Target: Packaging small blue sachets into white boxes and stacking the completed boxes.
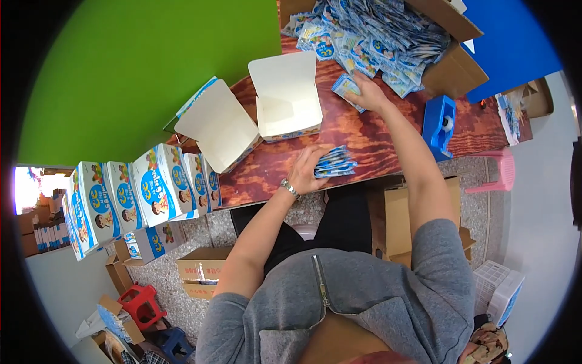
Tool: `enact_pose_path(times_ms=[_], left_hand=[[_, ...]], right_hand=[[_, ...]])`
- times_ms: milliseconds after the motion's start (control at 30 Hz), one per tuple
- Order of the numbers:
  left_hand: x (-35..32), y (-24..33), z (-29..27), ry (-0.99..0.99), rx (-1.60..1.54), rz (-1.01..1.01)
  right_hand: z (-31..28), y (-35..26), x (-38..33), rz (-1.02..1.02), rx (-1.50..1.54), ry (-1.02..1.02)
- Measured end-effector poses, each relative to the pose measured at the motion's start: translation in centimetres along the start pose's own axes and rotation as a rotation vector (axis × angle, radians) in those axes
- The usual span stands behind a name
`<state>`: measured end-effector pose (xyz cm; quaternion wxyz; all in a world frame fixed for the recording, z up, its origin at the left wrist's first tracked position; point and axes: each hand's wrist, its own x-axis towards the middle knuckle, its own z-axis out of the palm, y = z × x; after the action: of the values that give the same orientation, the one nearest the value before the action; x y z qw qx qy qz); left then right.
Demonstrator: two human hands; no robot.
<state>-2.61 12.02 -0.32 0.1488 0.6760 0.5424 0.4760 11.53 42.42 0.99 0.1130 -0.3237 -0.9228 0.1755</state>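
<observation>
My left hand [307, 170] is closed round a stack of small blue-and-white sachets [337, 162] near the table's front edge. Farther off and to the right, my right hand [368, 94] grips a sachet [346, 90]; whether more lie under it I cannot tell. Just beyond that hand, a large heap of the same sachets [382, 42] spills out of a cardboard carton [456, 76]. An open white box [290, 112] with its lid raised stands beyond my left hand, its inside bare. Left of it a second open white box [221, 130] sits tilted.
A blue tape dispenser [438, 127] stands at the table's right. Several printed boxes [159, 185] are lined up at the left. A green partition [151, 73] rises behind them. Below the table are cardboard cartons [418, 218], a pink stool [500, 171] and a red stool [142, 305].
</observation>
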Motion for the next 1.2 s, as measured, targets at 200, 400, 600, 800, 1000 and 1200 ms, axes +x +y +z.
enact_pose_path(times_ms=[200,400,600,800,1000,1200], left_hand=[[0.1,0.0,-0.1,0.009,0.007,0.008],[0.0,-0.3,0.0,-0.002,-0.005,-0.014],[-0.3,-0.2,0.1,0.003,-0.012,-0.008],[-1.4,-0.1,0.4,-0.040,-0.029,0.025],[-1.8,0.0,0.9,-0.059,-0.097,-0.012],[-1.6,0.1,0.8,0.032,0.193,0.074]], right_hand=[[0.4,0.1,1.8,0.130,0.017,-0.323],[-1.1,-1.4,-3.9,0.069,-0.013,-0.368],[0.5,-3.4,-1.4,0.112,-0.221,-0.229],[-2.1,-7.2,-6.2,0.032,-0.042,-0.237],[-1.5,-9.9,-10.4,-0.183,-0.012,-0.250],[-2.3,-10.0,-10.9,-0.140,0.412,-0.488]])
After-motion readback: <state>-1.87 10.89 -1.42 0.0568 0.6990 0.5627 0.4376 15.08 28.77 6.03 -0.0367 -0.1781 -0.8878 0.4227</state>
